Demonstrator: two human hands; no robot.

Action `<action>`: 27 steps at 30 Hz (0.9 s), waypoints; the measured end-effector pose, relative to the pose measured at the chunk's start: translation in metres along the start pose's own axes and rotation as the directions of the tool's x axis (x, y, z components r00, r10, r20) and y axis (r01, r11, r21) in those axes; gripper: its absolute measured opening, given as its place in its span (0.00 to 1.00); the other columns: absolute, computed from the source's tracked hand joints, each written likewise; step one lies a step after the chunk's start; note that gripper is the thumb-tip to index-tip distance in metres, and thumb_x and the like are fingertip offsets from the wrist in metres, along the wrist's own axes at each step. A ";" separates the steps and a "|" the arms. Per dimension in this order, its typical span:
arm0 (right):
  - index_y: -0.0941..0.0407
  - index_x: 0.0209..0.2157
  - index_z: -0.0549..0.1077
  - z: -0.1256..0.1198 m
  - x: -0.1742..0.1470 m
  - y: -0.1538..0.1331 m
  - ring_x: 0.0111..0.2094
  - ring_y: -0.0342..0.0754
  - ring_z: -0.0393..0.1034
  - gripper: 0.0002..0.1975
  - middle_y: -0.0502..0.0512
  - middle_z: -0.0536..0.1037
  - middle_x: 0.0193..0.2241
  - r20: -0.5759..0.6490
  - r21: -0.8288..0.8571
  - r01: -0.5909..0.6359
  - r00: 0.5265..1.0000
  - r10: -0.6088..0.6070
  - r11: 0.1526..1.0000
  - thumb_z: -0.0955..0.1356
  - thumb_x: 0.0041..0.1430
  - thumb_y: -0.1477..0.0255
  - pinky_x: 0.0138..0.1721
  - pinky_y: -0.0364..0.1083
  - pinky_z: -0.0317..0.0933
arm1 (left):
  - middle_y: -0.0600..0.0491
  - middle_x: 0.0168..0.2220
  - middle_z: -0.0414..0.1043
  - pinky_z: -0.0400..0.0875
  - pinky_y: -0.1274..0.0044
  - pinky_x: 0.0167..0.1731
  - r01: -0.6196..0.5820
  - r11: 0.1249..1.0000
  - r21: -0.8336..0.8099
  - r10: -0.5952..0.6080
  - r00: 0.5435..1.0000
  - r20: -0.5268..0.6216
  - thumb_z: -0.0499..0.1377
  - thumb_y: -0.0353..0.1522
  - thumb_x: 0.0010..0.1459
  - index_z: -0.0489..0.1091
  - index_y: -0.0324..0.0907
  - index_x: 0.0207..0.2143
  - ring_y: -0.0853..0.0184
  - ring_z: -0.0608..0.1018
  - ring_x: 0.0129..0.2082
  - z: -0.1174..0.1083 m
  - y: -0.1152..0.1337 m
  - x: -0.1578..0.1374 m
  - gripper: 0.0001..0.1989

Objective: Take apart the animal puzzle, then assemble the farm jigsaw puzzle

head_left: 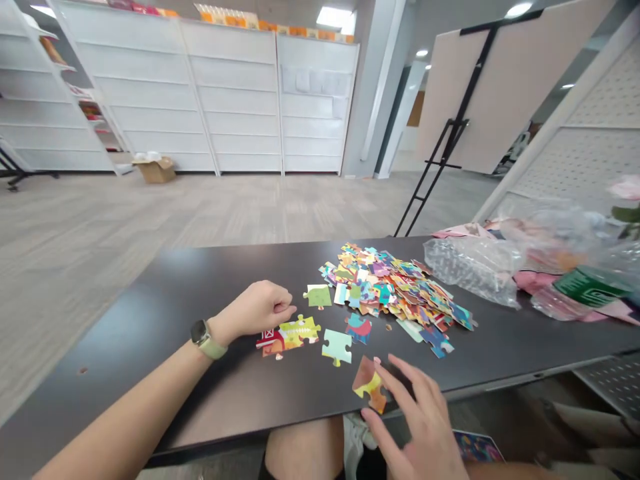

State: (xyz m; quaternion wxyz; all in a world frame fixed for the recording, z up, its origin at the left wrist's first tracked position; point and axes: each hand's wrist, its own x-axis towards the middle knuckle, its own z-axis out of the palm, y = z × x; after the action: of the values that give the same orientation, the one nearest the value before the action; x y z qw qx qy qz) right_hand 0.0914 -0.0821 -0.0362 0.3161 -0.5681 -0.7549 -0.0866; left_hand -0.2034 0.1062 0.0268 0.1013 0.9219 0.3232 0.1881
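My left hand point(261, 307) is curled into a fist at the table's middle, just above two joined puzzle pieces point(293, 335) in red, orange and yellow-green. Nothing shows in that fist. Near the front edge, my right hand point(417, 410) has its fingers spread around a brown and yellow puzzle piece point(370, 383); the index fingertip meets its upper right side, while the thumb lies below it. Between the hands lie a pale mint piece point(337, 346) and a blue piece with a red shape point(359, 327). A green piece point(319, 296) sits right of the fist.
A heap of loose puzzle pieces point(385, 283) covers the dark table's point(210, 413) back right. Bubble wrap point(475, 263) and a green-labelled plastic package point(590, 287) lie at the far right. Beyond stand an easel point(453, 133), white shelving point(235, 100) and a cardboard box point(156, 171).
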 end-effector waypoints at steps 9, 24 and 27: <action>0.54 0.48 0.74 0.008 0.029 -0.031 0.50 0.52 0.72 0.16 0.58 0.78 0.49 0.056 0.367 0.228 0.962 -0.266 0.902 0.71 0.56 0.75 0.49 0.46 0.70 | 0.56 0.36 0.72 0.63 0.79 0.34 0.011 0.987 -0.161 0.021 0.981 0.195 0.70 0.39 0.54 0.70 0.43 0.35 0.67 0.73 0.34 0.003 0.001 -0.001 0.14; 0.51 0.46 0.74 0.035 0.061 -0.052 0.52 0.56 0.69 0.12 0.58 0.76 0.48 0.137 0.297 0.049 0.986 -0.094 0.954 0.65 0.63 0.76 0.51 0.57 0.66 | 0.53 0.36 0.75 0.69 0.78 0.35 0.115 0.950 -0.289 -0.038 0.965 0.258 0.72 0.35 0.48 0.76 0.42 0.43 0.65 0.77 0.34 -0.002 -0.010 -0.005 0.19; 0.52 0.45 0.73 0.032 0.065 -0.062 0.50 0.59 0.69 0.13 0.57 0.77 0.46 0.205 0.271 -0.010 0.978 -0.047 0.963 0.72 0.58 0.70 0.49 0.58 0.65 | 0.53 0.37 0.75 0.69 0.78 0.34 0.134 0.947 -0.293 -0.056 0.964 0.260 0.72 0.36 0.47 0.76 0.42 0.45 0.65 0.76 0.34 -0.002 -0.009 -0.005 0.22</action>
State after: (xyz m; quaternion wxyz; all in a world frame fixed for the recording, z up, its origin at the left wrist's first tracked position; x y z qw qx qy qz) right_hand 0.0125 -0.0356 -0.0093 0.3084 -0.5184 -0.7941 0.0747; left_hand -0.2128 0.1108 0.0245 0.2925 0.8942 0.3191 0.1141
